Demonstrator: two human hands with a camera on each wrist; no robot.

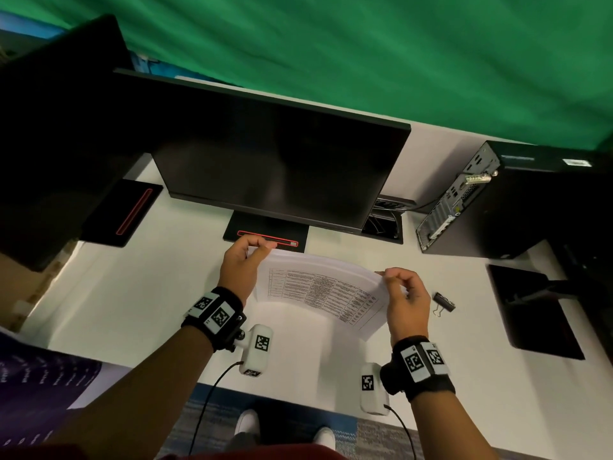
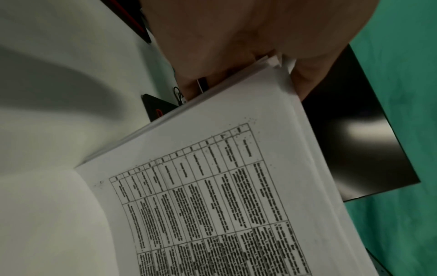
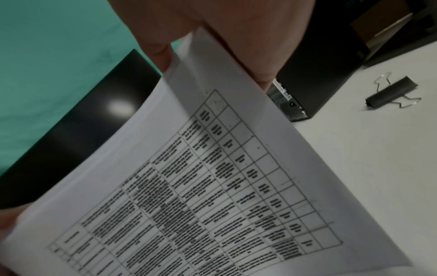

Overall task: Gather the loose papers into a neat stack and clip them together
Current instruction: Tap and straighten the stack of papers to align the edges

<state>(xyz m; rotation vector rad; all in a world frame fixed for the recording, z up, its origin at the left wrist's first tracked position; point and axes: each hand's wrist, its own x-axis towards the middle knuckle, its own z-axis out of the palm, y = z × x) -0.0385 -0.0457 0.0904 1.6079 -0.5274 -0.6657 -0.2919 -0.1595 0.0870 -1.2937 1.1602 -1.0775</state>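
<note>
Both hands hold a stack of white printed papers (image 1: 318, 290) lifted off the white worktop (image 1: 132, 293) at centre frame, the sheets bowing upward between them. The left hand (image 1: 240, 267), at the stack's upper-left corner, pinches the paper edge between thumb and curled fingers; the left wrist view shows the sheets' slightly uneven corner tucked against the palm. The right hand (image 1: 403, 298), at the stack's right edge, grips the sheets with thumb and bent fingers closed on the paper, the top page showing a printed table of blurred text. A black metal binder clip with silver wire handles (image 1: 443, 303) lies on the worktop just right of the right hand, apart from it and from the papers. Above the hands, at centre frame, stands a dark flat-screen monitor (image 1: 282, 167); a black computer tower (image 1: 497, 200) sits at right.
</note>
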